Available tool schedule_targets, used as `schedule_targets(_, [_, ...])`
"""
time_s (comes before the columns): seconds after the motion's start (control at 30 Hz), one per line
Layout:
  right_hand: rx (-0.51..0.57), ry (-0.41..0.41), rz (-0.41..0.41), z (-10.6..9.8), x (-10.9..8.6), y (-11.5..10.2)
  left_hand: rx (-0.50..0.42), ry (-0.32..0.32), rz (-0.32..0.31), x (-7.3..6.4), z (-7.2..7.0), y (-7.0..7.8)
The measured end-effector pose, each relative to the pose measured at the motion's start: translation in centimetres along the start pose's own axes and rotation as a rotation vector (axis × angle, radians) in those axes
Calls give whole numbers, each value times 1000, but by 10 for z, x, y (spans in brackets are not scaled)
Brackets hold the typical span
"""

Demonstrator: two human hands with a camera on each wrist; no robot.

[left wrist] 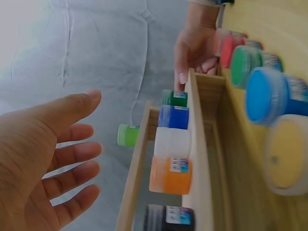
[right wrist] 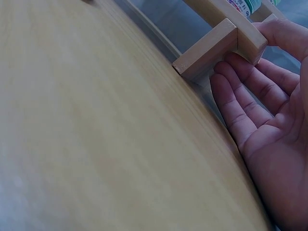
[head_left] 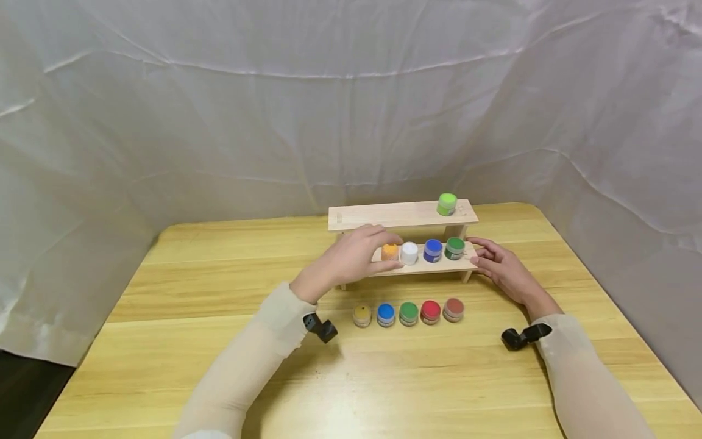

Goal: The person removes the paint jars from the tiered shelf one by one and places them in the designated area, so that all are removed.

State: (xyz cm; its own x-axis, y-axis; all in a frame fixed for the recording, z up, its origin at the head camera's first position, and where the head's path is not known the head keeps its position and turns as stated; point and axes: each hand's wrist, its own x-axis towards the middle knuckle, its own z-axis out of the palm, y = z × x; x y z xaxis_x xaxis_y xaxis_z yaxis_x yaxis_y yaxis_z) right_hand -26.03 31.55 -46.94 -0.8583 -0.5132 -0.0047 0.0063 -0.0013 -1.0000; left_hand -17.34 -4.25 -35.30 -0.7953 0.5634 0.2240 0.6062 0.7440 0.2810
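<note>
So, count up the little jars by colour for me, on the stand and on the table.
Green: 3 (lime jar, dark green jar, mid-green jar)
Blue: 2 (deep blue jar, bright blue jar)
Red jar: 1
Brownish-red jar: 1
Yellow jar: 1
Orange jar: 1
White jar: 1
Black jar: 1
Total: 11 visible

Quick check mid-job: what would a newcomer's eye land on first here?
Probably the lime-green jar, alone on the right end of the upper shelf. Next, the row of five jars on the table. Then the left hand, open near the orange jar, and the right hand holding the lower shelf's right end.
</note>
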Motion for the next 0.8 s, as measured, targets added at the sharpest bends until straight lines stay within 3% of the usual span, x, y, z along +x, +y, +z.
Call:
schedule_targets(0.27, [18,-3,0,0,0,1,-11,-13,-49,33,-8,1])
schedule_targets(0.8, [23,2,-6,3,1,1,-34,-2,-142,89,-1,2])
